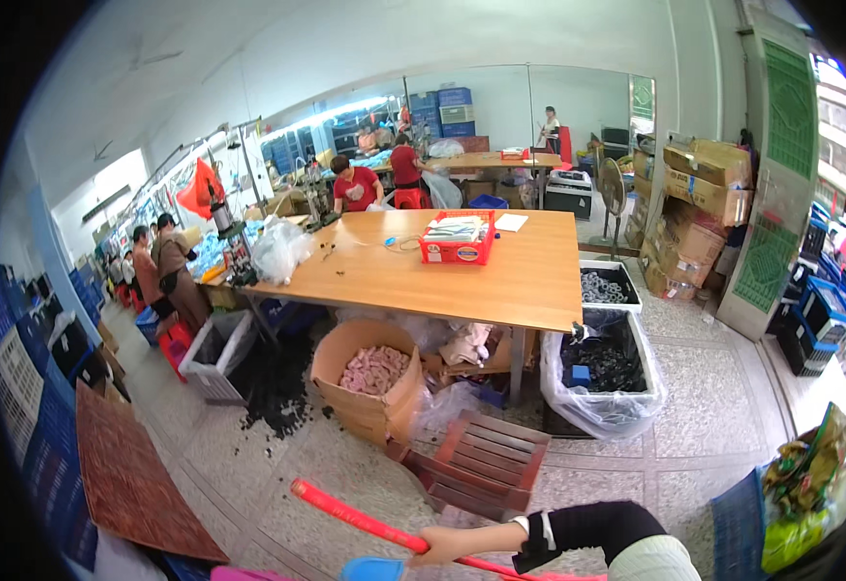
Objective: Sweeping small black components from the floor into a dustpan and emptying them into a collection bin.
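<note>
My right hand, in a black sleeve, reaches in from the lower right. Its fingers are closed round a long red pole with small markings. The pole slants from the floor's middle down toward the lower right edge. Right by the hand is a smooth light-blue piece, cut off by the lower edge; what it belongs to cannot be made out. Something pink shows at the bottom, left of it. Just beyond the pole stands a brown slatted wooden chair. My left hand is out of view.
A wooden table bears a red basket. Below it stand a cardboard drum of pink pieces and a lined bin of black ones. Black bits litter the floor. Boxes are stacked right; people work at the back.
</note>
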